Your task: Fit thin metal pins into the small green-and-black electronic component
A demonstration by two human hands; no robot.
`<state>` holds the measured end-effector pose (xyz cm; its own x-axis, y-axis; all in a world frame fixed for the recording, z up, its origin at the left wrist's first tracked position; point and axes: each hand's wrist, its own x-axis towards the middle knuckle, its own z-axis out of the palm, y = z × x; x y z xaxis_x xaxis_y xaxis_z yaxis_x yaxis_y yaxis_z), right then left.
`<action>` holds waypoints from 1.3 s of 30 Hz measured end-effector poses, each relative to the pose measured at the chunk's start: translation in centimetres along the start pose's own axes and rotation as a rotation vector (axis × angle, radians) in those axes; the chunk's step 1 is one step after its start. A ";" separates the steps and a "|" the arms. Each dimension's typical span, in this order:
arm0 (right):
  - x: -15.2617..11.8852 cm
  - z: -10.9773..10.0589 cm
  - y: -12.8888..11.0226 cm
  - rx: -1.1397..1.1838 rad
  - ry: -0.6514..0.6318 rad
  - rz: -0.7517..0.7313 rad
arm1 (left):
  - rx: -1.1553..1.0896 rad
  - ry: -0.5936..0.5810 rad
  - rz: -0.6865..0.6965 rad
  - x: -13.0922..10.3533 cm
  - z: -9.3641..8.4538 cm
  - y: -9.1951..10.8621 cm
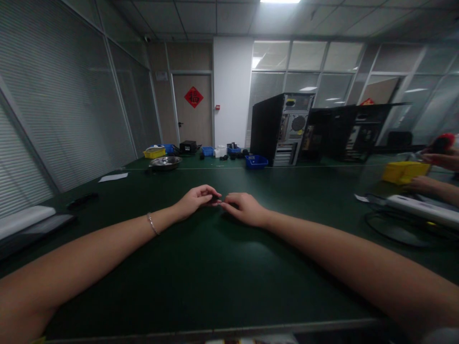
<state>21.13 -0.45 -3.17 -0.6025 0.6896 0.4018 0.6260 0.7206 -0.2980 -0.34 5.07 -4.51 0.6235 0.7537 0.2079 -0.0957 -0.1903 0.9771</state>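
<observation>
Just above the green tabletop (222,282), my two hands meet fingertip to fingertip in the middle of the view. My left hand (195,201), with a bracelet (152,223) at its wrist, is closed on a small dark piece (215,198) whose kind is too small to tell. Its fingers partly cover the piece. My right hand (246,209) is closed too, thumb and fingers pinched together beside the left fingertips. Whether it grips the same piece or something else tiny, I cannot make out.
Computer towers (276,129) stand at the back right, by a blue bin (256,161). A metal bowl (165,163) and yellow tray (154,152) sit back left. On the right are a power strip (419,208), black cable (376,229), yellow bin (403,171) and another person's hands (426,184).
</observation>
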 end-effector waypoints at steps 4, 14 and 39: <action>0.0 -0.1 -0.2 -0.025 -0.015 -0.031 | -0.097 0.003 -0.011 -0.1 0.1 -0.1; 0.0 0.1 -0.1 -0.024 -0.024 -0.040 | -0.041 -0.011 -0.072 -0.1 0.0 0.6; 0.0 0.0 -0.2 -0.060 -0.031 -0.020 | 0.240 0.005 -0.021 -0.1 -0.2 0.7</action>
<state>20.98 -0.57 -3.07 -0.6294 0.6780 0.3798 0.6420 0.7290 -0.2375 -0.64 4.97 -3.86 0.6194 0.7621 0.1887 0.1042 -0.3180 0.9423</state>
